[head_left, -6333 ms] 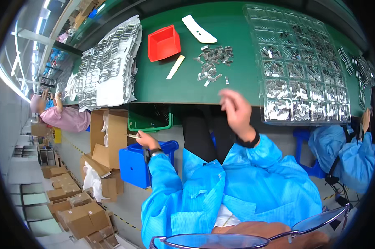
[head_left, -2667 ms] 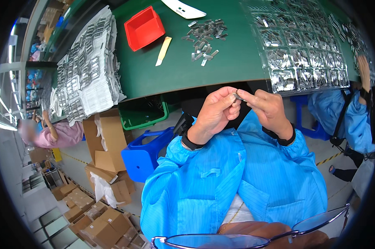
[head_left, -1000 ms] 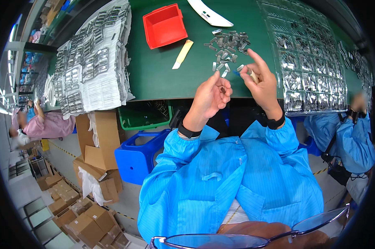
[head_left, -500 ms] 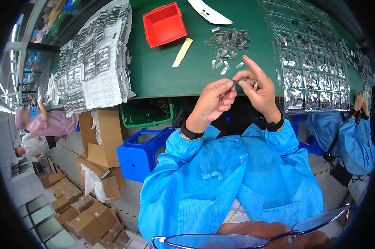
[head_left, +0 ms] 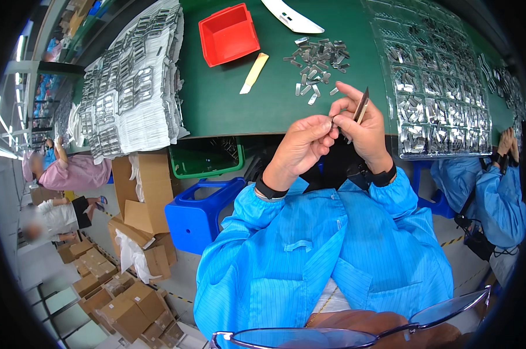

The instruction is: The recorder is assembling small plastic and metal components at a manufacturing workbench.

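My left hand is closed in a pinch, its thumb and forefinger on a small dark piece that is mostly hidden. Meeting it at the fingertips, my right hand is closed too and holds a slim pointed blade-like tool, dark with a pale edge, tip upward. Both hands are over the near edge of the green table. Beyond them lies a loose pile of small shiny metal pieces, with a few scattered toward me.
Left stands a stack of white sheets bearing metal frames. A red bin, a yellow-handled cutter and a curved white piece lie ahead. Clear compartment trays hold metal pieces at right, near a co-worker's hands. A blue stool stands below.
The pointed tool in my right hand has swung into plain view, tip upward. My hands stay together, the left fingers shifting slightly right. A person in the left background has moved.
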Motion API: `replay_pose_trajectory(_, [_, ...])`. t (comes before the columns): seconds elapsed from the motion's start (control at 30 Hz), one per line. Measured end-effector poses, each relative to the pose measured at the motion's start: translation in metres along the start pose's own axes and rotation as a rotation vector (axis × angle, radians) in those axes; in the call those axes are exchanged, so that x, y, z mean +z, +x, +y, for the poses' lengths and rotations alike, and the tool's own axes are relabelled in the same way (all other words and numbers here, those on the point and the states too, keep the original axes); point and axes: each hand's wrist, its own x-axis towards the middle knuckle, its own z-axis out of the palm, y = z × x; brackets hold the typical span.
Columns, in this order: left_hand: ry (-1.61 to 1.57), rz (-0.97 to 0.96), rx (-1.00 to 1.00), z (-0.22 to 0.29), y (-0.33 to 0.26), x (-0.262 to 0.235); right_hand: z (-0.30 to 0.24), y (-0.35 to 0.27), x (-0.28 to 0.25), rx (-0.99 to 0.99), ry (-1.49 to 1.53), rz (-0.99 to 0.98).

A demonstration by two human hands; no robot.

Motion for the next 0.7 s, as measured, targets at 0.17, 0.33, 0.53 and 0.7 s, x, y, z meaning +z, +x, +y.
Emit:
replay_pose_trajectory(0.17, [-0.015, -0.033, 0.009, -0.002, 0.002, -0.003, -0.001, -0.001, -0.007, -0.131, -0.307, 0.004])
replay_pose_trajectory(0.33, [0.053, 0.047, 0.102, -0.002, -0.003, 0.0, -0.018, -0.007, -0.015, -0.363, -0.783, -0.1])
replay_pose_trajectory(0.53, [0.102, 0.038, 0.128, 0.0, -0.009, 0.004, -0.022, -0.012, -0.016, -0.256, -0.882, -0.224])
replay_pose_trajectory(0.7, [0.069, -0.006, 0.101, -0.001, -0.011, 0.003, -0.024, -0.012, -0.017, -0.107, -0.738, -0.286])
